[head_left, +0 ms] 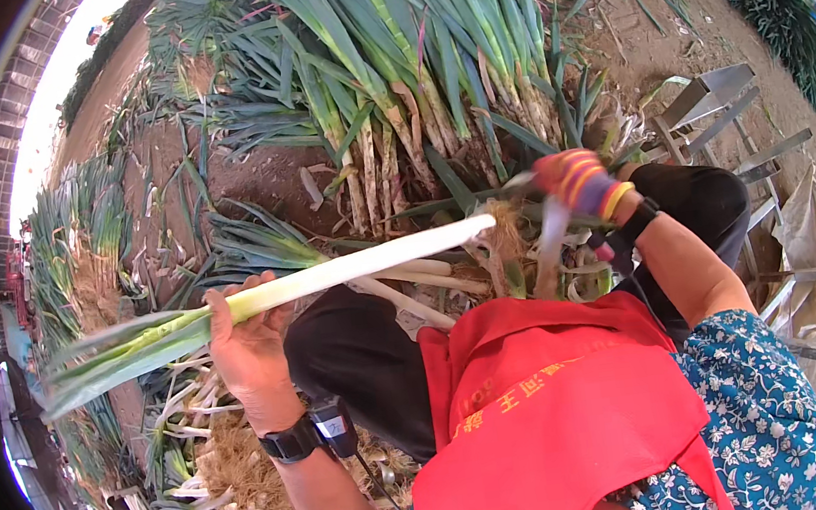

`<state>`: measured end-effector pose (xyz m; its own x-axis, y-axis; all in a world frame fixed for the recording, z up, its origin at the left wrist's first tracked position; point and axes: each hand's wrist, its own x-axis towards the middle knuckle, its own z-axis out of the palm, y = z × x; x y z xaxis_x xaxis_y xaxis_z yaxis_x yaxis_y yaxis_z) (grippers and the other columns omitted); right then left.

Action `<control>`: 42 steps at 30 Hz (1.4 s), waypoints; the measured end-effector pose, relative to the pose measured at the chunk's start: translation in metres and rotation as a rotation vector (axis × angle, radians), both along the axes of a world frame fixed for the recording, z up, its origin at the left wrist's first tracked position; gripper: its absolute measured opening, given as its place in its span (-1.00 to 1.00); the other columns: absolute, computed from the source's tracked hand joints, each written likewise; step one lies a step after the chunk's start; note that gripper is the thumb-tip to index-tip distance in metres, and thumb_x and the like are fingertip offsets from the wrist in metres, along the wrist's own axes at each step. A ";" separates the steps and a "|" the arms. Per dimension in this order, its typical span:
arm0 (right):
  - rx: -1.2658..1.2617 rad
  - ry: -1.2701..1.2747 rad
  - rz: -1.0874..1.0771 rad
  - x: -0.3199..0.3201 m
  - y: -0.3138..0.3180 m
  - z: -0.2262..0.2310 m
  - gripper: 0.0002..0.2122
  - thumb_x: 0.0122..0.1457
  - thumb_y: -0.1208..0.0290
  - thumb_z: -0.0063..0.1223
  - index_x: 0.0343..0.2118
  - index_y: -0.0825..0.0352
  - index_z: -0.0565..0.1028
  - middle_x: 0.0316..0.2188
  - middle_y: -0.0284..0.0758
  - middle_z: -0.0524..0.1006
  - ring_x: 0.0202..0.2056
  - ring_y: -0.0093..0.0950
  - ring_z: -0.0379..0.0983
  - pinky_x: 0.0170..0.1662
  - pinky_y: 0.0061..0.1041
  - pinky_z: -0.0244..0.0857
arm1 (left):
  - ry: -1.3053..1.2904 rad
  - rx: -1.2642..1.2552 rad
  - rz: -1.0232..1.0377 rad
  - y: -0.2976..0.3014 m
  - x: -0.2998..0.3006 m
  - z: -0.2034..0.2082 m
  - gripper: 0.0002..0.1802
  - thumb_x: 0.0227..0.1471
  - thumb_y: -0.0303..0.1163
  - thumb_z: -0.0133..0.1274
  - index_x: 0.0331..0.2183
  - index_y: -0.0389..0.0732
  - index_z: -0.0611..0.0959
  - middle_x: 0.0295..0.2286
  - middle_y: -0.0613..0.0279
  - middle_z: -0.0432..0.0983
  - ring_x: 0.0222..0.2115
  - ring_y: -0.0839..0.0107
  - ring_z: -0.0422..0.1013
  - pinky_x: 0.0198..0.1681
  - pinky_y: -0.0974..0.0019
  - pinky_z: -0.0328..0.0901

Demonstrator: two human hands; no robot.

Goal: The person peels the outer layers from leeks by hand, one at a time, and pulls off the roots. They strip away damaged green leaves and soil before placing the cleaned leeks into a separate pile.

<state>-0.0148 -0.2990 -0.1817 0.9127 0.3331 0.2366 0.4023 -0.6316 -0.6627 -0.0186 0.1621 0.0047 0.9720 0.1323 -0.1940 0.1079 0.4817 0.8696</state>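
My bare left hand (251,338) is closed around a long green onion (359,266), near where its white stalk turns to green leaves. The onion lies slanted over my knees, with its leaves to the left and its white root end toward the right. My right hand (576,183), in a striped purple, orange and yellow glove, is curled just beyond that root end and blurred by motion. A pale, blurred strip (553,223) shows below the glove, and something greyish juts left from the fingers. What the right fingers hold cannot be made out.
Untrimmed green onions (406,64) lie in a large heap ahead. Trimmed roots and scraps (242,475) cover the ground at my left. A metal frame stool (707,100) stands to the right. Another green pile (752,4) lies at the far right. My red apron (555,399) covers my lap.
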 end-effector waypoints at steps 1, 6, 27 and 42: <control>-0.548 0.271 -0.397 0.012 -0.063 -0.059 -0.80 0.00 0.31 0.01 -0.64 0.29 0.42 -0.67 -0.22 0.43 -0.58 -0.25 0.40 -0.54 -0.31 0.23 | 0.021 -0.020 0.039 0.000 0.008 0.002 -0.66 0.06 -0.13 0.01 -0.32 -0.23 0.44 -0.36 0.02 0.48 -0.25 0.10 0.45 -0.29 0.07 0.42; -0.504 0.096 -0.149 -0.024 -0.011 0.001 -0.53 -0.08 0.27 0.13 -0.06 0.28 0.32 -0.37 -0.16 0.51 -0.44 -0.22 0.47 -0.37 -0.29 0.35 | 0.087 -0.058 0.234 0.042 0.003 -0.011 -0.70 0.01 -0.31 0.09 -0.32 -0.32 0.40 -0.34 0.00 0.47 -0.25 0.11 0.44 -0.25 0.06 0.44; 0.133 0.305 -0.077 -0.021 0.041 -0.070 -0.80 -0.05 0.45 0.18 -0.33 0.34 0.51 -0.53 -0.16 0.51 -0.50 -0.37 0.42 -0.38 -0.49 0.28 | 0.042 0.245 0.439 -0.004 -0.001 -0.049 -0.55 -0.19 -0.65 0.18 -0.19 -0.37 0.40 -0.36 0.13 0.42 -0.41 0.20 0.43 -0.36 0.15 0.42; -0.403 0.586 -0.491 -0.061 -0.077 -0.127 -0.49 -0.05 0.17 0.12 -0.04 0.34 0.39 -0.25 -0.12 0.50 -0.16 -0.27 0.43 -0.09 -0.35 0.27 | 0.063 0.364 0.567 0.033 -0.024 -0.059 -0.64 -0.17 -0.51 0.23 -0.32 -0.48 0.47 -0.41 0.04 0.44 -0.48 0.22 0.45 -0.54 0.27 0.46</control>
<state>-0.0755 -0.3757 -0.3083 0.9130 -0.1740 -0.3690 -0.3148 -0.8757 -0.3661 -0.0429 0.1948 -0.0542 0.7213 0.6862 -0.0942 -0.0194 0.1560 0.9876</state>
